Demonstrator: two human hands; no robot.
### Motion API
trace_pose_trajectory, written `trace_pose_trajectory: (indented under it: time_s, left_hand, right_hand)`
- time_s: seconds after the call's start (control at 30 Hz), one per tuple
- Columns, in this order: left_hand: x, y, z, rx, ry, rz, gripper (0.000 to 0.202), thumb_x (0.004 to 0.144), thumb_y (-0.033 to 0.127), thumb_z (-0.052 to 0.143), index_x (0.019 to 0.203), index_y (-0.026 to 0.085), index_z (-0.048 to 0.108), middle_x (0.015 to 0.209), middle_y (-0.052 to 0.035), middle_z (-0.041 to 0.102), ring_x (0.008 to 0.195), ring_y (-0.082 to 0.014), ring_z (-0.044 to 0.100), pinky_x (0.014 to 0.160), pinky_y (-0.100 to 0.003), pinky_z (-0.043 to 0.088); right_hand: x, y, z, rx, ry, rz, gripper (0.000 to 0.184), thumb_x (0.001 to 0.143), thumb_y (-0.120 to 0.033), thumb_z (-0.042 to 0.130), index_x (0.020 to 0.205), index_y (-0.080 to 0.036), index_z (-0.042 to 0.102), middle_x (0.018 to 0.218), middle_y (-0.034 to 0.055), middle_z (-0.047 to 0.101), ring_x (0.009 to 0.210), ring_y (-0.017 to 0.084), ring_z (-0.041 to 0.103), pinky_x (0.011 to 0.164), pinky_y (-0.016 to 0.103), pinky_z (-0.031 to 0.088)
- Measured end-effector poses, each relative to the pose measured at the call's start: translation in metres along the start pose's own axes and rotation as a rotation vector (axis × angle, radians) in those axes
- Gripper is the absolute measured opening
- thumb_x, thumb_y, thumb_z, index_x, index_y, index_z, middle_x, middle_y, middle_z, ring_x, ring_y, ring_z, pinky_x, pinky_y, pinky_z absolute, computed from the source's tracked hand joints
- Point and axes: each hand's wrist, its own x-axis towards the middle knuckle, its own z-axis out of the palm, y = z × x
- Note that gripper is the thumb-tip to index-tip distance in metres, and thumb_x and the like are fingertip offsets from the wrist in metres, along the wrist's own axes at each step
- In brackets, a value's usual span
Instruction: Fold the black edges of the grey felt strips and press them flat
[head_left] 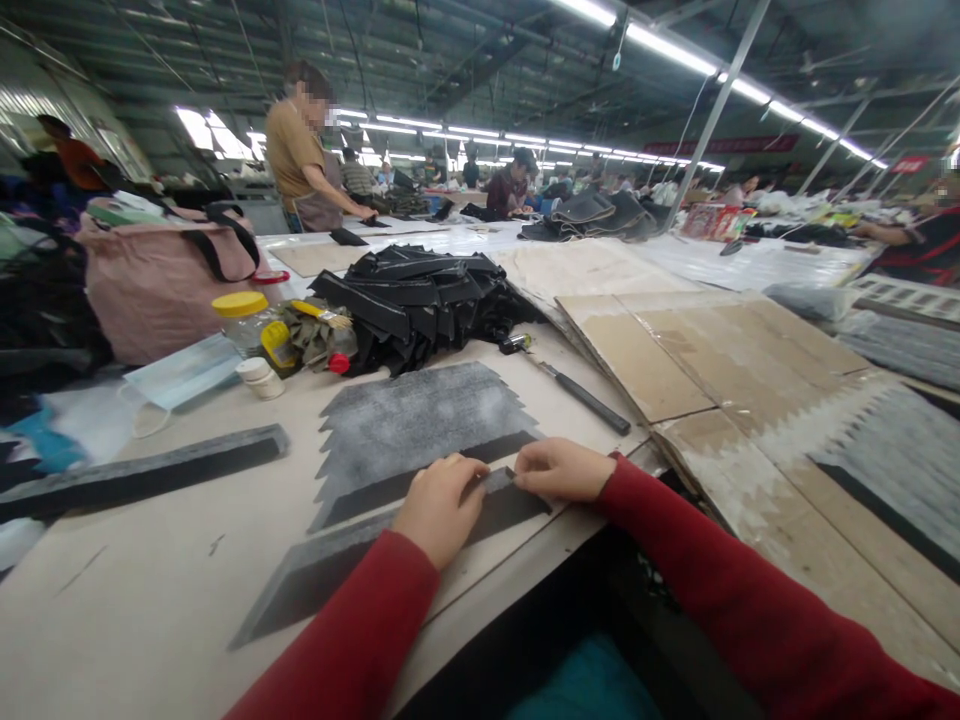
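A black strip with a grey edge lies slantwise near the front of the table, and both of my hands are on it. My left hand rests over its middle with curled fingers pressing the grey edge. At the strip's right end, my right hand pinches the edge between thumb and fingers. Just beyond lies a fanned stack of grey strips with jagged ends, its nearest one showing a black band. Another black strip with a grey edge lies apart on the left. My palms hide part of the held strip.
Behind the stack is a heap of black pieces. A hammer lies to its right, beside cardboard sheets. A yellow-lidded jar, white bottle, face mask and pink bag stand left. A person works across the table.
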Motion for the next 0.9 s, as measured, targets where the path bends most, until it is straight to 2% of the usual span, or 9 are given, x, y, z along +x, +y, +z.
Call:
trace_pose_trajectory:
  time_s: [0.17,0.27,0.53,0.77,0.9]
  left_hand:
    - [0.0,0.0,0.004,0.021,0.008,-0.006,0.018,0.076,0.017,0.047,0.088,0.022,0.058,0.086,-0.0005,0.057,0.084,-0.0159,0.051,0.075,-0.029,0.039]
    - [0.0,0.0,0.006,0.017,0.019,0.003,0.016,0.076,0.017,0.047,0.088,0.022,0.057,0.086,-0.0005,0.057,0.084,-0.0157,0.051,0.075,-0.029,0.039]
    - [-0.003,-0.001,0.006,0.097,0.029,0.076,0.015,0.081,0.02,0.044,0.088,0.022,0.058,0.085,-0.0008,0.055,0.082,-0.0152,0.049,0.073,-0.028,0.039]
    - [-0.005,0.006,0.003,0.317,-0.026,0.148,0.018,0.084,0.02,0.038,0.084,0.021,0.056,0.085,-0.0018,0.055,0.078,-0.0169,0.047,0.066,-0.03,0.037]
    - [-0.007,0.01,0.001,0.425,-0.06,0.22,0.016,0.082,0.015,0.04,0.084,0.02,0.055,0.089,-0.002,0.055,0.083,-0.0192,0.046,0.07,-0.034,0.035]
  right_hand:
    - [0.005,0.002,0.002,-0.151,0.066,-0.213,0.027,0.065,-0.012,0.05,0.089,-0.013,0.06,0.071,-0.0003,0.053,0.061,0.009,0.047,0.057,0.019,0.037]
    - [0.009,0.005,0.004,-0.187,0.069,-0.315,0.027,0.066,-0.011,0.05,0.09,-0.014,0.06,0.077,0.0013,0.053,0.067,0.01,0.048,0.062,0.021,0.039]
    - [0.0,0.001,0.006,-0.331,0.128,-0.444,0.022,0.073,-0.01,0.049,0.092,-0.014,0.059,0.085,0.0046,0.053,0.081,0.013,0.048,0.075,0.026,0.039]
    - [-0.007,-0.009,0.013,-0.691,0.136,-0.412,0.016,0.081,-0.013,0.042,0.085,-0.015,0.058,0.084,0.0045,0.053,0.076,0.014,0.046,0.067,0.026,0.039]
    - [-0.011,-0.018,0.02,-0.856,0.141,-0.375,0.012,0.081,-0.014,0.043,0.079,-0.015,0.055,0.082,0.0045,0.052,0.075,0.016,0.046,0.06,0.026,0.038]
